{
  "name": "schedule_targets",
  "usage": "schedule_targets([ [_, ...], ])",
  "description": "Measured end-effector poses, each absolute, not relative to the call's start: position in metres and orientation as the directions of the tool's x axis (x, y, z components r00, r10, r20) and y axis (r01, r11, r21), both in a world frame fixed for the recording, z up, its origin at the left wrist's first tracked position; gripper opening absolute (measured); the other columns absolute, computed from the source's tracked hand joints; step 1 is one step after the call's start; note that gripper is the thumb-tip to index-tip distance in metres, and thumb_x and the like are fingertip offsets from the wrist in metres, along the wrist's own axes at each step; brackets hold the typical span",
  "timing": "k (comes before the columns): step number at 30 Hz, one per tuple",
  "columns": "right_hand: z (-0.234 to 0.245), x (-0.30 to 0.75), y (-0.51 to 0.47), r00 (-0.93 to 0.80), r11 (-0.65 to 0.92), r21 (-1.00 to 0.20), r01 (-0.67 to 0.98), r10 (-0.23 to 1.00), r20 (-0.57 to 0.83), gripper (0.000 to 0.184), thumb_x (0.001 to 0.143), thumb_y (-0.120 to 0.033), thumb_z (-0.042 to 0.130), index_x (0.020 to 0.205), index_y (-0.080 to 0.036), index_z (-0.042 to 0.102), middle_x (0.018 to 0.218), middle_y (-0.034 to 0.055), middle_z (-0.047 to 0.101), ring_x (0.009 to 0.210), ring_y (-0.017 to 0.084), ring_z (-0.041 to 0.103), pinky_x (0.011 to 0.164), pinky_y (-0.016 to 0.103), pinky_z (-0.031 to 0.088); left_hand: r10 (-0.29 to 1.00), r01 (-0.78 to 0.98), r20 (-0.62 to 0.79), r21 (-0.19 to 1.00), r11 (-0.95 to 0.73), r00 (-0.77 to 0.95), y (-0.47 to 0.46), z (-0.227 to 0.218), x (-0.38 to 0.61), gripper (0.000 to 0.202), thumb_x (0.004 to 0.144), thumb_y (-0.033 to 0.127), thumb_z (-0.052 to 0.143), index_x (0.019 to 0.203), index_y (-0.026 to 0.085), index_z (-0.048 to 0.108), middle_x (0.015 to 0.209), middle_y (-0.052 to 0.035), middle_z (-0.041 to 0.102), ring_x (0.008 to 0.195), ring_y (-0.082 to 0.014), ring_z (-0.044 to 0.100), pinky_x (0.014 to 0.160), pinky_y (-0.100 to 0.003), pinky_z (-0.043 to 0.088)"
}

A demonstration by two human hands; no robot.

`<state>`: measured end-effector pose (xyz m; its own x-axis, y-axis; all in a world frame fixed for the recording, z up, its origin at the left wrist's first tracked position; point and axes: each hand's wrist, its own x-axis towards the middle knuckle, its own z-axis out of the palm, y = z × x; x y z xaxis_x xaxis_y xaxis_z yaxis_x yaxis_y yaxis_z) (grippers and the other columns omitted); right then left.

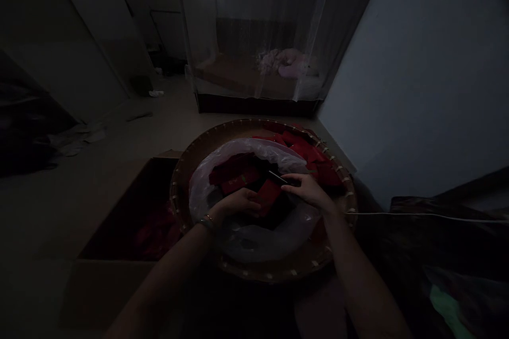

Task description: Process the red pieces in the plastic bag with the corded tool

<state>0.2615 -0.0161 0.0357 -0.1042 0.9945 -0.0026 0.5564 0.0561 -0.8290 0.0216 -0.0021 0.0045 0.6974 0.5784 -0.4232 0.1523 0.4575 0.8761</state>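
A red flat piece point(269, 195), perhaps fabric or a small pouch, lies at the fingers of my left hand point(240, 201), which are closed on its near edge. Pinched in my right hand point(308, 189) is a slim tool with a thin, pale metal shaft point(277, 176); the dimness hides its exact kind. Its tip points up and left, above the red piece. Both hands are over an open translucent plastic bag point(254, 241). Inside the bag, another red piece with a small printed mark point(238, 179) rests near the left hand.
The bag sits in a round woven bamboo tray point(191, 156), with several red pieces point(308, 151) along its far right side. An open cardboard box point(115, 270) with reddish contents stands at left. A white cord point(417, 215) runs rightward. Behind is a netted bed point(234, 74); a wall point(429, 74) rises right.
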Motion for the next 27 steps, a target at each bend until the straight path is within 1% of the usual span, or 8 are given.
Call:
schedule_targets([
  [4, 0.036, 0.262, -0.017, -0.085, 0.049, -0.83, 0.556, 0.996, 0.001, 0.034, 0.07, -0.031, 0.067, 0.1, -0.016, 0.068, 0.099, 0.0061, 0.068, 0.092, 0.023, 0.063, 0.082, 0.033, 0.049, 0.588, 0.145, -0.423, 0.876, 0.46, 0.69, -0.002, 0.005, 0.022, 0.038, 0.053, 0.022, 0.081, 0.086, 0.01, 0.068, 0.078, -0.0055, 0.069, 0.068, -0.0148, 0.064, 0.064, -0.024, 0.052],
  [8, 0.036, 0.262, -0.017, -0.1, 0.061, -0.833, 0.55, 0.995, 0.007, 0.037, 0.069, -0.032, 0.068, 0.102, -0.016, 0.067, 0.099, 0.0059, 0.068, 0.092, 0.023, 0.062, 0.082, 0.033, 0.048, 0.586, 0.145, -0.426, 0.873, 0.466, 0.689, -0.003, 0.006, 0.022, 0.04, 0.052, 0.022, 0.081, 0.088, 0.01, 0.068, 0.079, -0.0056, 0.069, 0.068, -0.0146, 0.064, 0.065, -0.025, 0.052],
  [12, 0.036, 0.262, -0.017, -0.104, 0.062, -0.83, 0.554, 0.995, 0.005, 0.035, 0.071, -0.032, 0.066, 0.101, -0.014, 0.067, 0.099, 0.0067, 0.068, 0.091, 0.023, 0.062, 0.081, 0.033, 0.048, 0.58, 0.147, -0.425, 0.873, 0.464, 0.694, -0.003, 0.008, 0.021, 0.039, 0.054, 0.023, 0.081, 0.089, 0.01, 0.068, 0.08, -0.006, 0.069, 0.069, -0.0149, 0.064, 0.065, -0.025, 0.052],
  [18, 0.038, 0.263, -0.018, -0.093, 0.052, -0.843, 0.535, 0.996, 0.002, 0.033, 0.071, -0.032, 0.066, 0.1, -0.017, 0.068, 0.1, 0.0058, 0.068, 0.091, 0.022, 0.062, 0.081, 0.032, 0.048, 0.583, 0.138, -0.412, 0.879, 0.456, 0.7, -0.002, 0.009, 0.02, 0.039, 0.055, 0.023, 0.081, 0.09, 0.01, 0.068, 0.078, -0.0053, 0.069, 0.068, -0.0144, 0.064, 0.066, -0.024, 0.051],
  [21, 0.039, 0.271, -0.018, -0.081, 0.001, -0.876, 0.482, 0.996, -0.044, 0.04, 0.071, -0.033, 0.066, 0.107, -0.015, 0.064, 0.104, 0.0074, 0.066, 0.092, 0.022, 0.062, 0.079, 0.031, 0.049, 0.624, 0.109, -0.403, 0.884, 0.454, 0.669, 0.001, 0.005, 0.02, 0.04, 0.054, 0.022, 0.081, 0.089, 0.009, 0.068, 0.08, -0.0062, 0.068, 0.068, -0.0143, 0.064, 0.066, -0.025, 0.052],
  [23, 0.038, 0.278, -0.018, -0.071, -0.028, -0.889, 0.457, 0.995, -0.068, 0.043, 0.071, -0.032, 0.067, 0.11, -0.014, 0.062, 0.107, 0.0088, 0.065, 0.093, 0.021, 0.062, 0.079, 0.03, 0.049, 0.679, 0.073, -0.396, 0.889, 0.452, 0.619, 0.005, 0.002, 0.02, 0.04, 0.054, 0.022, 0.082, 0.089, 0.009, 0.067, 0.083, -0.0074, 0.068, 0.069, -0.0149, 0.064, 0.065, -0.025, 0.052],
  [25, 0.035, 0.283, -0.019, -0.107, -0.024, -0.877, 0.48, 0.991, -0.085, 0.044, 0.069, -0.031, 0.068, 0.109, -0.014, 0.061, 0.109, 0.0091, 0.064, 0.094, 0.021, 0.061, 0.08, 0.031, 0.049, 0.756, 0.01, -0.374, 0.899, 0.437, 0.537, 0.008, 0.0, 0.02, 0.041, 0.054, 0.021, 0.081, 0.09, 0.009, 0.065, 0.083, -0.0079, 0.068, 0.069, -0.015, 0.064, 0.062, -0.024, 0.052],
  [27, 0.029, 0.283, -0.02, -0.183, 0.018, -0.826, 0.563, 0.978, -0.103, 0.046, 0.067, -0.03, 0.071, 0.108, -0.014, 0.061, 0.107, 0.0085, 0.064, 0.093, 0.022, 0.061, 0.081, 0.032, 0.049, 0.826, -0.067, -0.325, 0.915, 0.398, 0.461, 0.011, -0.001, 0.019, 0.042, 0.058, 0.023, 0.079, 0.094, 0.009, 0.064, 0.081, -0.0074, 0.068, 0.068, -0.0147, 0.064, 0.061, -0.023, 0.052],
])
